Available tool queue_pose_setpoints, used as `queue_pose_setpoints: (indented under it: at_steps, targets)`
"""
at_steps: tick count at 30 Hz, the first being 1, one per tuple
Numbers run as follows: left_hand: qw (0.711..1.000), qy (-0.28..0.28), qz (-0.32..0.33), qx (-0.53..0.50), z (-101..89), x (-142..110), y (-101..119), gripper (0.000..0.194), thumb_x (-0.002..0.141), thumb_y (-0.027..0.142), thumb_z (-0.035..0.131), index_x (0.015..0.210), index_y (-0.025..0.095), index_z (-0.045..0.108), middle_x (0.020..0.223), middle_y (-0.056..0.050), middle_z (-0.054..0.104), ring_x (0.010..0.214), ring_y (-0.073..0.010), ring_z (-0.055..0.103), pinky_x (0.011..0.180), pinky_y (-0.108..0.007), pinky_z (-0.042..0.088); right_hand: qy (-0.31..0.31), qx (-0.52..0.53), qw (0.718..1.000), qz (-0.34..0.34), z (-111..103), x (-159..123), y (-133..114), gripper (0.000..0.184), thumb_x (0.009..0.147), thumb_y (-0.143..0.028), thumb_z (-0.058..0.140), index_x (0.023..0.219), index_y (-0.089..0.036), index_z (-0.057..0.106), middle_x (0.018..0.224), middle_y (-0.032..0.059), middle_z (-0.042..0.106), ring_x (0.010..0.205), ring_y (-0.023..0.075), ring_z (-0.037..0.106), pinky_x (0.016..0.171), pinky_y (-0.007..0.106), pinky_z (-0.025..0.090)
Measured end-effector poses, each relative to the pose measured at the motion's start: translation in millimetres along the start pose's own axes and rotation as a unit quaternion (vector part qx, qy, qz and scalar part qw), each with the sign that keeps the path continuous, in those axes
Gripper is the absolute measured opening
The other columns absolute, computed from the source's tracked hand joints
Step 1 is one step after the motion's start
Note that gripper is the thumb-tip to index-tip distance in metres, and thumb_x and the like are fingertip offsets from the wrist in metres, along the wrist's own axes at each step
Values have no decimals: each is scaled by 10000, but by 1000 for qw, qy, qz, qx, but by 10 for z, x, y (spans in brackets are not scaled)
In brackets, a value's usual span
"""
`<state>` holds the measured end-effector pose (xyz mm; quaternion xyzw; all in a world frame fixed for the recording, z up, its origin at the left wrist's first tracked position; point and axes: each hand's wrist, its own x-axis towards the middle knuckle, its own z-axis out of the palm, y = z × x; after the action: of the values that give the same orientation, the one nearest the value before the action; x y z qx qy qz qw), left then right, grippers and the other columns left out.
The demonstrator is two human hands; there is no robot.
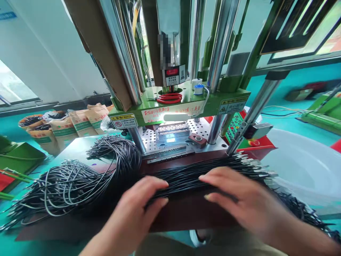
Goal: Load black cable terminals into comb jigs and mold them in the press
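A wide bundle of thin black cables (183, 174) lies across the dark brown board in front of me, with silvery ends at the right. My left hand (141, 206) is at the bundle's near side, thumb and fingers apart and curved about its edge. Farther right, my right hand (239, 199) is slightly blurred, its thumb apart from the fingers beside the same cables. Neither hand shows a firm grip; the other fingers are partly hidden. To the left, a looped heap of black cables (71, 185) spreads over the table.
Behind the cables stands a green press (191, 103) with steel columns and a metal mold (173, 133) on its perforated plate. Red-handled pliers (169, 98) rest on the press. A red and green control panel (237, 131) and a white tub (301, 160) are at right.
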<state>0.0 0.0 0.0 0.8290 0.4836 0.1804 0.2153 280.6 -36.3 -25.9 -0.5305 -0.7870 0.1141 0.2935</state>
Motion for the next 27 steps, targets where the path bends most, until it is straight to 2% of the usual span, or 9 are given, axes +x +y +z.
queue_pose_setpoints:
  at_steps: [3,6,10,13,15,18,21,24,27]
  targets:
    - [994,-68,32,80,198,89,-70,317,814,240,611,1130,259,585,1119,-33,589,1025,-214,531,915,-359,436,-35,-13,998,-53,400,128,29,390,820,-187,638,1200,-259,584,1082,64,589,1006,226,521,879,376,446]
    - [987,-100,9,123,286,190,-100,141,847,179,535,957,200,621,956,-42,608,917,-205,542,837,-352,429,-36,-37,997,-53,623,242,60,249,830,-159,620,1060,-244,666,944,54,607,897,215,516,791,377,411]
    - [995,-96,-32,6,159,285,-85,44,829,223,557,830,197,592,840,0,601,813,-153,544,725,-267,403,-73,47,996,-7,537,417,84,109,842,-217,624,882,-259,717,855,17,616,816,172,535,738,315,397]
    - [987,-106,-89,-81,65,337,-88,95,776,284,610,792,193,588,759,27,601,716,-131,526,642,-242,380,-107,141,984,37,401,531,74,73,824,-242,647,835,-235,719,821,-6,626,775,136,567,702,254,414]
    - [979,-121,-116,-114,54,364,-102,123,757,301,621,774,186,580,718,34,593,678,-124,512,613,-233,370,-117,159,979,49,346,584,50,68,814,-225,647,795,-213,711,785,-15,626,725,120,571,664,235,411]
    - [980,-132,-111,-99,97,372,-128,156,722,304,659,791,189,579,726,37,585,683,-127,506,607,-233,359,-114,132,983,60,316,633,2,43,781,-185,657,764,-194,695,754,-15,626,694,121,562,638,237,396]
    - [990,-122,-67,-25,161,348,-149,221,674,284,715,844,200,601,832,21,602,783,-154,527,668,-250,359,-119,99,985,72,315,657,-29,29,761,-161,662,760,-187,676,753,-7,622,708,135,554,647,248,390]
    - [991,-125,-43,28,194,328,-150,128,723,261,673,795,189,596,829,8,599,787,-161,533,674,-262,347,-148,91,982,75,329,660,-34,36,770,-151,652,779,-184,660,779,-3,612,727,139,549,657,251,392]
    - [991,-126,-43,25,152,324,-117,89,766,260,629,769,187,576,814,11,590,789,-157,530,682,-261,347,-186,78,978,54,357,649,-26,129,743,-167,695,867,-200,682,814,-1,592,759,144,546,673,251,396]
